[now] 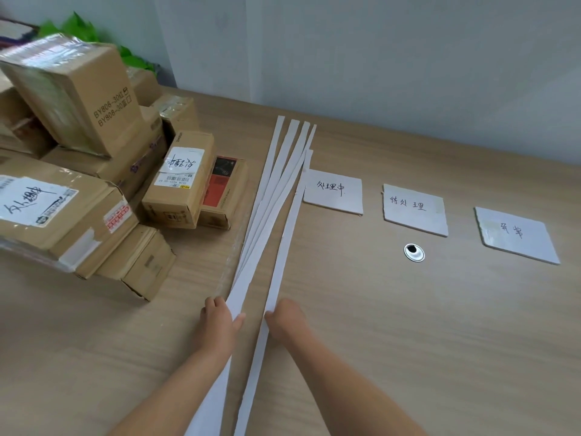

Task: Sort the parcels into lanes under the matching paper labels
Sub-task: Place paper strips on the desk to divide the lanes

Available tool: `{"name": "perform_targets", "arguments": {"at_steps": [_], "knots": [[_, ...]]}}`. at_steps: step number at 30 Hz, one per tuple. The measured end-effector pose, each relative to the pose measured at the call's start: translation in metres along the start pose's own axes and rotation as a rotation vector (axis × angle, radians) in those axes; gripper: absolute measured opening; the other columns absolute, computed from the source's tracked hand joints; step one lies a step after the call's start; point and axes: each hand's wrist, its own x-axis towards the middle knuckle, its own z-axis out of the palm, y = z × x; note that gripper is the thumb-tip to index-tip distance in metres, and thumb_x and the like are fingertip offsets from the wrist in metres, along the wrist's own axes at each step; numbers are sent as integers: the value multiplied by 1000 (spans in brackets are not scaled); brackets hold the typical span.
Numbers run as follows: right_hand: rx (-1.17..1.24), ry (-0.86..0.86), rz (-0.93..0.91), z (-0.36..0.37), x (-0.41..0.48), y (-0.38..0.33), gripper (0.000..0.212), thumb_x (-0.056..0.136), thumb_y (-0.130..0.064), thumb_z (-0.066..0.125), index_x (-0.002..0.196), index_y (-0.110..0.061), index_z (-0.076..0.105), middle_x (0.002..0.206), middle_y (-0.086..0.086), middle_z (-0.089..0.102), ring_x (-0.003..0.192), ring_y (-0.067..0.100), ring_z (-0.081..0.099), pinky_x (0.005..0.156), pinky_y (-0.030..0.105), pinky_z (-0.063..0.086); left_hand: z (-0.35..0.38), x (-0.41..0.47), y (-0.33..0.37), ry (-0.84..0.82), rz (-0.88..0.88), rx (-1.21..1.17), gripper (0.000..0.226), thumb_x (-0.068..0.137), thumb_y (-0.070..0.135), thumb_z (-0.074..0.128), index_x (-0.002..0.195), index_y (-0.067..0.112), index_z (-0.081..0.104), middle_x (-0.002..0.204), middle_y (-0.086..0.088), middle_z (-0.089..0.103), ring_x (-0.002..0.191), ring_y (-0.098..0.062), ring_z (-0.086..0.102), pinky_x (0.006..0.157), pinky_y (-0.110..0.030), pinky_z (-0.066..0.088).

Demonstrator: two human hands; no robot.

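A heap of taped cardboard parcels (78, 171) fills the left of the table; two carry handwritten white stickers (180, 162). Three handwritten paper labels lie in a row on the right: one (333, 193), a second (415, 209) and a third (515, 234). A bundle of long white paper strips (270, 202) fans out down the middle. My left hand (220, 322) grips the near end of the bundle. My right hand (287, 317) pinches a single strip (283, 256) lying apart to the right.
A small round metal grommet (414, 252) with a dark hole sits in the wooden tabletop (408, 325) below the middle label. A grey wall runs behind the table. Green foliage (81, 26) shows behind the parcels.
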Motion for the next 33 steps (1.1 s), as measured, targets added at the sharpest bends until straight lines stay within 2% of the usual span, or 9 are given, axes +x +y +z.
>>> {"name": "perform_targets", "arguments": {"at_steps": [4,7,9,13,18,23,26,30,33], "knots": [[2,-1,-48,-3,-4,-5,15,101,-26,46,99,-13,53,99,8,57,88,23,55,74,29,42,-7,-4,-2,51,7,29,38,97,40,55,117,8,51,119,-6,53,110,-19,54,67,-25,37],[-54,-10,-95,-4,-11,-15,13,100,-23,43,95,-12,47,95,5,52,84,22,50,64,27,39,-17,-6,-1,62,48,65,34,100,41,51,110,9,59,113,-5,58,110,-19,52,69,-25,36],[-95,-23,-106,-4,-16,-25,21,100,-24,44,83,-11,47,83,3,49,72,19,49,52,23,33,-24,-8,0,61,71,63,33,102,38,48,104,8,63,108,-6,61,106,-21,54,69,-26,37],[-124,-29,-130,-6,-29,-42,39,100,-24,43,64,-15,34,65,1,37,54,13,37,48,25,27,-42,-14,5,107,83,53,35,102,36,48,94,7,64,97,-5,59,90,-19,50,66,-28,36],[-99,-34,-200,-14,-51,-46,35,99,-21,42,66,-14,37,70,2,40,63,18,44,51,25,30,-56,-27,11,202,138,20,36,102,37,47,84,9,60,86,-2,54,83,-16,51,62,-26,37],[-53,-37,-240,-27,-78,-21,28,97,-16,40,70,-17,45,84,6,59,84,23,57,72,33,50,-67,-58,21,295,154,-85,34,101,36,50,82,9,57,83,-1,52,79,-15,50,60,-24,35],[-17,-35,-256,-36,-96,3,29,96,-13,40,68,-19,46,91,8,61,89,25,62,88,41,53,-72,-81,27,343,157,-126,34,100,36,51,83,8,59,83,-2,54,79,-17,52,60,-24,40],[13,-41,-253,-46,-114,47,20,93,-12,43,82,-7,58,94,18,69,79,26,60,88,46,55,-75,-119,41,394,174,-142,35,101,34,51,80,7,56,80,-2,50,77,-17,49,59,-25,35],[16,-41,-262,-61,-130,85,25,90,-14,45,94,0,66,98,22,72,85,34,68,87,46,57,-64,-158,65,362,198,-85,39,101,34,52,72,8,46,77,-2,44,78,-23,46,61,-29,31]]}}
